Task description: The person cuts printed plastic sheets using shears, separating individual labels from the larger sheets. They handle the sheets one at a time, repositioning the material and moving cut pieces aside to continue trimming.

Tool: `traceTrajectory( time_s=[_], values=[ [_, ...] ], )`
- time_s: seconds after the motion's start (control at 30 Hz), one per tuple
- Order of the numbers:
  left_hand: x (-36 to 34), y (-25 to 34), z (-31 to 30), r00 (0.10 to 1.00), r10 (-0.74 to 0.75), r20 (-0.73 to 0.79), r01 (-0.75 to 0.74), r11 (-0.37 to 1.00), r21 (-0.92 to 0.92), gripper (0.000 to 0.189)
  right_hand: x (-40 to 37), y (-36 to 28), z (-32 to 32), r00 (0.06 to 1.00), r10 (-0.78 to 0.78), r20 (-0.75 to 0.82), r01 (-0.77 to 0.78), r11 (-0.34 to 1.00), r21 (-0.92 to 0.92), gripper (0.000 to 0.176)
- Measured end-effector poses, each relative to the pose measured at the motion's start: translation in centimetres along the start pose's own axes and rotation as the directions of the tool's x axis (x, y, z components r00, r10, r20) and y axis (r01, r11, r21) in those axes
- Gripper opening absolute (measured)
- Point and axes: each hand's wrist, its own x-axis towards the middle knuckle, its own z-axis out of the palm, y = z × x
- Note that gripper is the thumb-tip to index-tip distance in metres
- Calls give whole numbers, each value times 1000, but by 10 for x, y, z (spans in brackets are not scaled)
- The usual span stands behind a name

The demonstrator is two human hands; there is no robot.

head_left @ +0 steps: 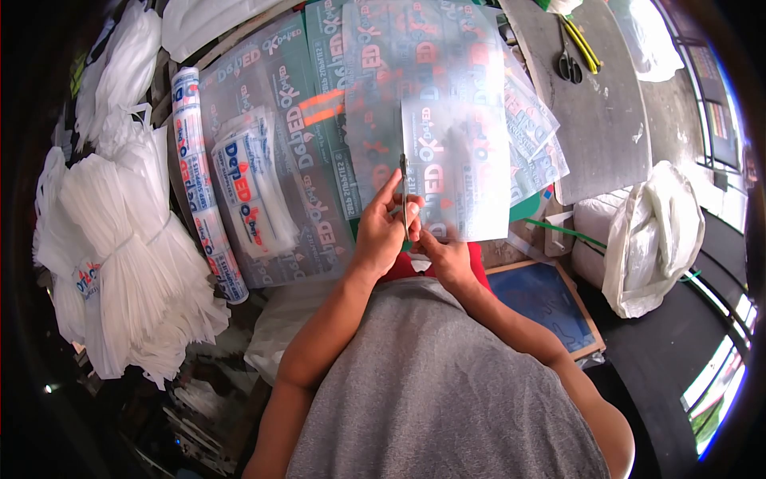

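Observation:
My left hand (381, 233) is closed round a pair of scissors (404, 188), its index finger stretched along them and the blades pointing away from me. The blades lie along a straight edge in a translucent plastic sheet (461, 172) printed with red and blue lettering. At the sheet's near edge, close to my body, my right hand (447, 257) pinches its lower left corner, fingertips almost touching my left hand. More of the printed plastic (375, 88) lies beneath and beyond the blades. The scissors' handles are partly hidden by my fingers.
A printed plastic roll (199, 184) and a stack of folded printed bags (254, 188) lie left. Bundled white bags (136, 247) hang further left. Black scissors (568, 64) and a yellow-handled tool (582, 44) rest upper right. A white sack (650, 239) stands right, above a framed blue screen (542, 303).

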Motion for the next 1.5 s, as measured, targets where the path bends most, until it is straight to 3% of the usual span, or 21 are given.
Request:
traceTrajectory(
  time_s=[0.93, 1.5],
  values=[
    [35, 26, 4, 1000, 0, 9, 0, 1000, 1, 64, -3, 0, 0, 1000, 17, 9, -17, 1000, 15, 27],
    [46, 40, 6, 999, -45, -10, 46, 993, 113, 63, -4, 1, 1, 1000, -6, 2, 6, 1000, 9, 23]
  ],
)
